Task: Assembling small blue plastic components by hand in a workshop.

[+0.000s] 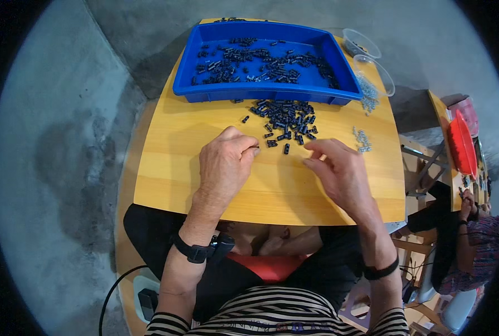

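Note:
My left hand (227,159) is above the yellow tabletop, thumb and forefinger pinched together. A dark sliver shows at the fingertips, too small to name. My right hand (342,171) hovers farther right with thumb and forefinger curved and apart, and no object shows between them. Beyond and between the hands lies a loose pile of small black plastic parts (288,119), short and knobbly. One single black part (286,149) lies at the pile's near edge, close to my right fingertips.
A blue tray (266,92) holding many more black parts stands behind the pile. Small clear pieces (362,139) lie on the yellow table (176,168) at the right, near clear plastic tubs (362,43). Farther right, another person (473,241) sits at a table with a red basin (463,145).

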Available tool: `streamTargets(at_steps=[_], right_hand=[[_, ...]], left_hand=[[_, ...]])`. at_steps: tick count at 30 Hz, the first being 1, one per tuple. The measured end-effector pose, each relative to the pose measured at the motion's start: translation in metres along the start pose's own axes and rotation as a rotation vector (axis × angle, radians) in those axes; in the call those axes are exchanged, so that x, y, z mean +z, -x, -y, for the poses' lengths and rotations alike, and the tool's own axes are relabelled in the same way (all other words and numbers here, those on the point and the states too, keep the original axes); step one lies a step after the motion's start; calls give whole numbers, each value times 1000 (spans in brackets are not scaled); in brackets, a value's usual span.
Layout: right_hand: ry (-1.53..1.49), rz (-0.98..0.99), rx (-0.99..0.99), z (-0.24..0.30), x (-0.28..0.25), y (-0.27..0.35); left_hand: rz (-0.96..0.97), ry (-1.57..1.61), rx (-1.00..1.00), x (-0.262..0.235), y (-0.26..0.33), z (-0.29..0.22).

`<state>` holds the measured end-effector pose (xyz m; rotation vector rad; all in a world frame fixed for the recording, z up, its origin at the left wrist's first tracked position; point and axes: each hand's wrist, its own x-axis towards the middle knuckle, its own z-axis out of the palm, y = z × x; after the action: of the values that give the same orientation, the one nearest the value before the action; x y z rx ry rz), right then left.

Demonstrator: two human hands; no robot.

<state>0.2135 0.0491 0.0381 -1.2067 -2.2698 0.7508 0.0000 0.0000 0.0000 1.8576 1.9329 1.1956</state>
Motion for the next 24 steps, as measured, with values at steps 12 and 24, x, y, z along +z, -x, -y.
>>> streamTargets(at_steps=[12, 24], right_hand=[[281, -130, -240, -3, 46, -18], [-57, -238, -352, 14, 46, 16]], left_hand=[[-103, 158, 32, 0, 2, -7], [389, 837, -425, -4, 10, -25]])
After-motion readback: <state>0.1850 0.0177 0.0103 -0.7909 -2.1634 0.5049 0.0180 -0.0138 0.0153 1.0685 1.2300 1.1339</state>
